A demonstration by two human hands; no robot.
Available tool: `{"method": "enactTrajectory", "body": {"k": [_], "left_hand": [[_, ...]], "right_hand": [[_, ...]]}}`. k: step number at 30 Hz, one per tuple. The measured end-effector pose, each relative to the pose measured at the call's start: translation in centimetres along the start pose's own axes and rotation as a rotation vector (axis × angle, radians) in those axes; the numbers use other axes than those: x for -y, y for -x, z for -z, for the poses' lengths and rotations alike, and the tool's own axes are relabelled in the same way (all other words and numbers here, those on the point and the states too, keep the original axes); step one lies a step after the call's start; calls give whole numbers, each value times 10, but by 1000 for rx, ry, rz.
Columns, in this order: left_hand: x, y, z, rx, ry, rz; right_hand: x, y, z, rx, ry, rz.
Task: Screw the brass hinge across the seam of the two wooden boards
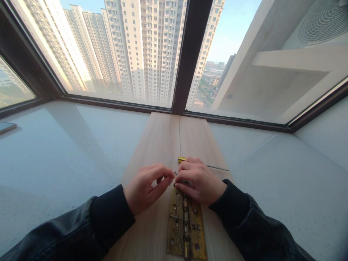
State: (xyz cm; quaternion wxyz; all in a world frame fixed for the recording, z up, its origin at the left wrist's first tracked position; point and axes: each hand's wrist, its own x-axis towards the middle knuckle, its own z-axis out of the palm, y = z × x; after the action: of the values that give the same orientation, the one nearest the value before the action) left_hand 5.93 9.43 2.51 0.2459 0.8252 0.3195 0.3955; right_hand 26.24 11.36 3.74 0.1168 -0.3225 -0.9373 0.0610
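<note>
My left hand (150, 185) is closed in a pinch, thumb and forefinger meeting just above the far end of a brass hinge (175, 235). Beside it, the fingers of my right hand (199, 180) come together over the same end of the hinge. Small dark metal bits show around the fingertips, too small to name. The worn hinge lies spread flat on a wooden board (160, 141), with several screw holes in its two leaves. Behind my right hand is a screwdriver with a yellow and black handle (181, 159); its thin shaft sticks out to the right, its middle hidden.
The board rests on a pale speckled sill (67, 163) and reaches the dark window frame (178, 98). A thin line runs down the board's far half. At far left, a flat thin object (7, 127) lies on the sill. High-rise buildings stand outside the glass.
</note>
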Motion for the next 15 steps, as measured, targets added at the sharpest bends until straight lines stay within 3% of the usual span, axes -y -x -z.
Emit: {"method": "enactTrajectory", "body": {"k": [4,9,11,15], "left_hand": [[3,2,2,56,-77,-123],[-10,4,3,301,-112,-359],[-17,5,4,418,-87,-367],[-27,5,6,590,-100,-245]], "right_hand": [[3,-1,0,16,1,-13],[5,0,-2,-41,-70,-24],[3,1,-3,-101,-127,-34],[-1,3,-4,-280,-263,-107]]}}
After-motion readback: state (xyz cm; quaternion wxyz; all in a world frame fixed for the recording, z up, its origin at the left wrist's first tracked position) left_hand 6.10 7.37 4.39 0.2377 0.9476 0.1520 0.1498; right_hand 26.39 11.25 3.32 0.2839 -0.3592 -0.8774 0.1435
